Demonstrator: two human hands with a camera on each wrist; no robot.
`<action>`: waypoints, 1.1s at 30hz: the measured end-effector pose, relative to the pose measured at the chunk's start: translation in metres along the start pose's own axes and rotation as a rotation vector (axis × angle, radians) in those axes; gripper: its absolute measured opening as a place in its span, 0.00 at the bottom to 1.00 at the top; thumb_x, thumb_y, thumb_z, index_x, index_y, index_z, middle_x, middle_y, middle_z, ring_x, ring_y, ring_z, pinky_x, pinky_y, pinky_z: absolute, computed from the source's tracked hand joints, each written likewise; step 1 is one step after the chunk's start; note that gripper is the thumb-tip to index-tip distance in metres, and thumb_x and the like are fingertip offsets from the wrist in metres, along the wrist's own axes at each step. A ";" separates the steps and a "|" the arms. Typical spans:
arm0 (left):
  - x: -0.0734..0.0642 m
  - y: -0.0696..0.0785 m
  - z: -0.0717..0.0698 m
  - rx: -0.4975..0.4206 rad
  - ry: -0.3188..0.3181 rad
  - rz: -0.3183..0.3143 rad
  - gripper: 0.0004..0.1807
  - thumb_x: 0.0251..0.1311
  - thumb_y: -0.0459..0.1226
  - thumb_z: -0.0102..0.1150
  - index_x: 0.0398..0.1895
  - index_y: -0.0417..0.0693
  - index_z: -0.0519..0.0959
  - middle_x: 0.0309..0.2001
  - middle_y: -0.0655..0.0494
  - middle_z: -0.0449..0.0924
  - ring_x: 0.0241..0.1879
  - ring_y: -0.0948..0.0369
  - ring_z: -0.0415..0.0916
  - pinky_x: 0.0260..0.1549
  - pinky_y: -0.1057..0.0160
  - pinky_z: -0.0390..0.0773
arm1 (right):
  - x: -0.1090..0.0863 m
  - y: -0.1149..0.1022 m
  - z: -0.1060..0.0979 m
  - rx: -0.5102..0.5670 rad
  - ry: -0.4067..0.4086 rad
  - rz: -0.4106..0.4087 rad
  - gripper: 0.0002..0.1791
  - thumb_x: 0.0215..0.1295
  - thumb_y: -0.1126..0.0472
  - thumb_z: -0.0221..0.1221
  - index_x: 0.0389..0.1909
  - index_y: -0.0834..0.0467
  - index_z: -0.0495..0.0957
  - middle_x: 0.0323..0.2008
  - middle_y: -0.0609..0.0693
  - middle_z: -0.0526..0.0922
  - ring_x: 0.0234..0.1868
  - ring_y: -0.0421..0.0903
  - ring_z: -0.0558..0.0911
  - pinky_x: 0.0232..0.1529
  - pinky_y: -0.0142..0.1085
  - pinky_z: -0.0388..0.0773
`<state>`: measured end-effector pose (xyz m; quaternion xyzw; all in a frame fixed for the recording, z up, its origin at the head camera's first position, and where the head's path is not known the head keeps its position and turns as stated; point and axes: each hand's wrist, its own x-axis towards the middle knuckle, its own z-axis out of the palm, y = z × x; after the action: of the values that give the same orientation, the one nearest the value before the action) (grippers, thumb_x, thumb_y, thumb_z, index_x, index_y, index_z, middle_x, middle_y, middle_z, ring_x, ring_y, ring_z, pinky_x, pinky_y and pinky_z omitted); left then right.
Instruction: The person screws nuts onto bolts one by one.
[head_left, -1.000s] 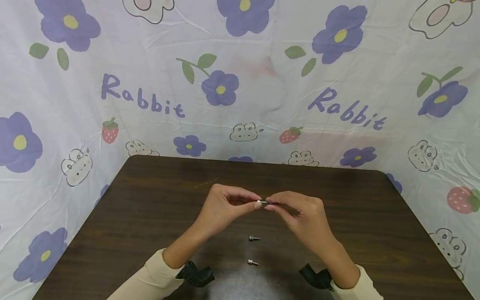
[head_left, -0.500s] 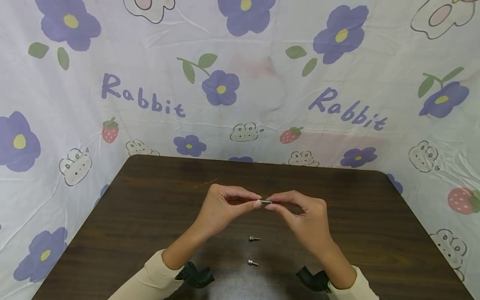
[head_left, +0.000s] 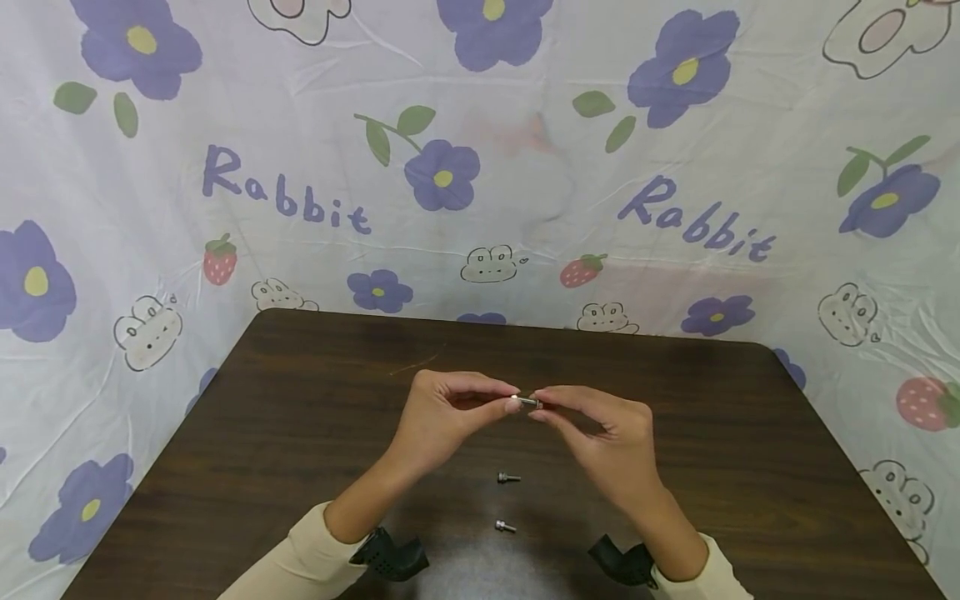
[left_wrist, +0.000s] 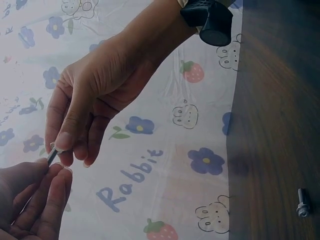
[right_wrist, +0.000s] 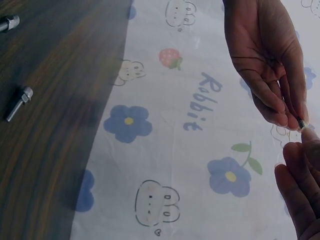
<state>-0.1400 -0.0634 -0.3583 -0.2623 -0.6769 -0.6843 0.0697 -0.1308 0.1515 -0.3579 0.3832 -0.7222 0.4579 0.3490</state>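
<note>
In the head view, a small metal bolt [head_left: 529,402] is held level above the table between both hands. My left hand [head_left: 442,417] pinches one end of it between thumb and fingertips. Around the other end are the thumb and index fingertip of my right hand [head_left: 611,433], and a small piece, perhaps a nut, shows there. In the left wrist view, the grey shank [left_wrist: 52,156] runs between the two hands' fingertips. Fingers hide most of the bolt in the right wrist view. Two more bolts, an upper one [head_left: 508,477] and a lower one [head_left: 506,527], lie below the hands.
The dark wooden table [head_left: 300,400] carries the loose bolts near its front middle. A printed cloth [head_left: 480,108] hangs behind and beside it. Black wrist devices, one on the left [head_left: 393,557] and one on the right [head_left: 622,560], jut inward from the forearms.
The right fingertips parted slightly and shifted at the bolt's end, so more of its shank and end piece shows. My left hand moved very slightly left. The bolts on the table stayed put.
</note>
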 end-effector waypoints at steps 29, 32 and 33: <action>0.001 0.003 -0.002 -0.005 -0.006 0.073 0.06 0.57 0.29 0.73 0.38 0.39 0.90 0.36 0.50 0.89 0.34 0.56 0.87 0.32 0.58 0.87 | -0.001 0.001 0.008 0.075 0.084 0.020 0.12 0.50 0.74 0.74 0.38 0.66 0.88 0.34 0.57 0.90 0.38 0.45 0.90 0.42 0.28 0.83; 0.000 0.004 -0.002 -0.001 -0.008 0.073 0.06 0.57 0.29 0.73 0.38 0.40 0.90 0.36 0.51 0.89 0.33 0.56 0.87 0.32 0.57 0.87 | -0.001 0.000 0.009 0.070 0.071 0.043 0.12 0.51 0.73 0.74 0.38 0.65 0.88 0.34 0.56 0.89 0.37 0.43 0.89 0.41 0.27 0.83; -0.001 0.004 -0.002 0.002 -0.008 0.073 0.06 0.57 0.29 0.73 0.38 0.41 0.90 0.36 0.51 0.89 0.33 0.56 0.87 0.32 0.57 0.87 | -0.002 0.000 0.009 0.067 0.066 0.052 0.12 0.51 0.73 0.74 0.39 0.64 0.88 0.34 0.56 0.89 0.37 0.43 0.89 0.41 0.27 0.83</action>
<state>-0.1386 -0.0660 -0.3553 -0.2897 -0.6677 -0.6795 0.0922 -0.1315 0.1437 -0.3624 0.3606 -0.7043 0.5031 0.3475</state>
